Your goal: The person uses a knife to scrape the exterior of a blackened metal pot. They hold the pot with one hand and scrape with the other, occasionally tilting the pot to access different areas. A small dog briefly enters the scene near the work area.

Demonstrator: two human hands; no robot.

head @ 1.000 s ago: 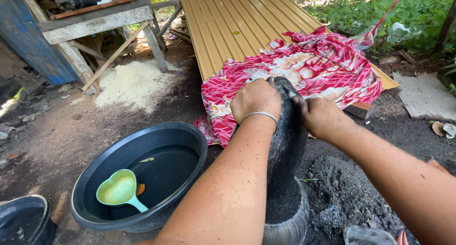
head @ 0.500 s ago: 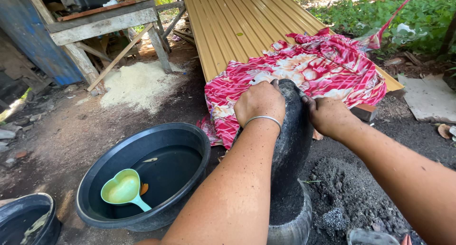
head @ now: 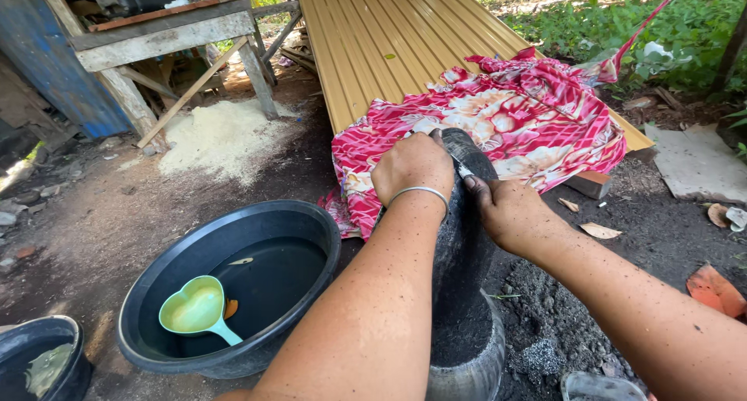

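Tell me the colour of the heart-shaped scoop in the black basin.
Pale green, seen in the head view: the scoop floats in the black basin.

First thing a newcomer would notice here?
Both hands at centre: the left hand and right hand grip the top of a tall sooty black object. Behind it a bright pink floral cloth drapes over yellow corrugated sheeting. At lower left, a green heart-shaped scoop floats in a black basin.

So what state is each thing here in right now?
Left hand: gripping the top of the black sack.
Right hand: gripping the sack's side.
Black sack: upright in a metal bucket.
Black basin: holds dark water.
Green scoop: floating in the basin.
Floral cloth: spread, crumpled.
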